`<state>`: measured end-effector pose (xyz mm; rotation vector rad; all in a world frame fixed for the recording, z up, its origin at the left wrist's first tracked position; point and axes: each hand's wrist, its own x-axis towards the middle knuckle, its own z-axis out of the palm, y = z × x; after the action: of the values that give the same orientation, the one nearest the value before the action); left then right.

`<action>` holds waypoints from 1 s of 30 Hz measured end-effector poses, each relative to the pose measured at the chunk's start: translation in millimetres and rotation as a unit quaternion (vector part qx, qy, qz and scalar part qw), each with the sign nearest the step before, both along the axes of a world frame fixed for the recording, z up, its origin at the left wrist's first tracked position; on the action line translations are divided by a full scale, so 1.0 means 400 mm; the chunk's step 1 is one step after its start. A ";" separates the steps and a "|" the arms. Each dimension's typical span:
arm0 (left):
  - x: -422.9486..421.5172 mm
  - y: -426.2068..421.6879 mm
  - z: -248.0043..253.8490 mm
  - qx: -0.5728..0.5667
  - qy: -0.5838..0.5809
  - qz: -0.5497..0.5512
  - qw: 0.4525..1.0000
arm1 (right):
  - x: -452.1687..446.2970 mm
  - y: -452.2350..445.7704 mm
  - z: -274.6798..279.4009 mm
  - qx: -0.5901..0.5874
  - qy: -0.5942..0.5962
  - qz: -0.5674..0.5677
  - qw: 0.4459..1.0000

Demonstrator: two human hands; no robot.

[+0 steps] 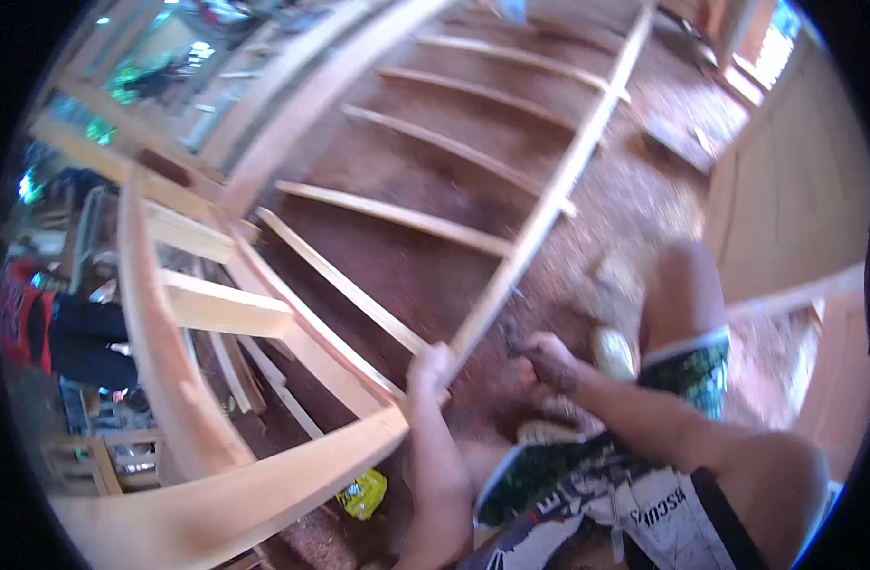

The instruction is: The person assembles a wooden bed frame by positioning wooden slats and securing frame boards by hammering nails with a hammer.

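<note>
A long pale wooden rail [568, 190] runs from the upper right down to my left hand [429, 370], whose fingers are wrapped round its near end. Several thin slats [397, 216] meet the rail from the left, and the nearest slat [345, 285] ends at my left hand. My right hand [550, 361] is to the right of the rail's near end, closed round a small dark tool whose shape is blurred. The wooden frame [236, 484] with crosspieces stands just left of my left arm.
A yellow packet [363, 494] lies below the frame. Large wooden panels [796, 180] stand at the right. A person in red and dark clothing [74, 332] is at the far left. A flat block [677, 144] lies on the dirt floor [644, 228].
</note>
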<state>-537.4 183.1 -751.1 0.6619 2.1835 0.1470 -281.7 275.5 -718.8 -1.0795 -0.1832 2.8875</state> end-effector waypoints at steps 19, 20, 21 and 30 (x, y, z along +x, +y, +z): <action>0.027 0.012 0.097 0.007 -0.024 0.044 0.999 | 0.021 0.067 -0.048 -0.105 -0.084 -0.077 0.988; 0.028 0.011 0.098 0.019 -0.017 0.040 0.999 | 0.030 0.066 -0.039 -0.032 -0.143 -0.066 0.987; 0.027 0.009 0.098 0.031 -0.011 0.036 0.999 | 0.046 0.058 -0.034 -0.028 -0.142 -0.067 0.987; 0.033 0.023 0.099 0.058 0.004 0.043 0.997 | 0.030 0.076 0.130 0.047 -0.228 -0.221 0.947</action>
<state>-524.0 192.2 -711.4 0.6344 2.2241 0.3180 -269.8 305.9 -666.8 -1.5242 -0.0798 2.1866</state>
